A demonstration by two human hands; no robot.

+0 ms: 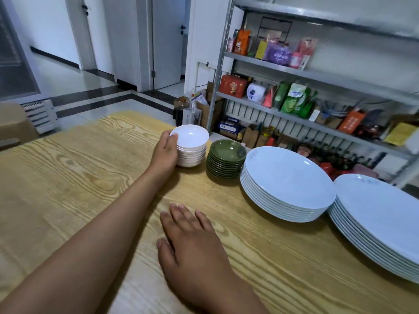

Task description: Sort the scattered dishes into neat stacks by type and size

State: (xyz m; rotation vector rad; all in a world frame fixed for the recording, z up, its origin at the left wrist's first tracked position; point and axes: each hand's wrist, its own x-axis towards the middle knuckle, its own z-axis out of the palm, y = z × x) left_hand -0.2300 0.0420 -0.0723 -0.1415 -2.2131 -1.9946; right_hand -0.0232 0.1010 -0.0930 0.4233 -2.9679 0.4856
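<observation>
Four stacks stand in a row along the far right side of the wooden table (74, 177). A stack of small white bowls (191, 145) is furthest away, and my left hand (165, 150) grips its left side, thumb on the top bowl's rim. To its right sits a stack of small green dishes (225, 159). Nearer come a stack of large white plates (286, 184) and a second stack of large white plates (381, 223) at the right edge. My right hand (192, 243) rests flat on the table, fingers straight, holding nothing.
A metal shelving rack (317, 75) filled with packets and boxes stands just beyond the table's right side. Bottles and a cardboard box (192, 109) sit on the floor past the far corner. A cardboard box (13, 125) shows at the left edge.
</observation>
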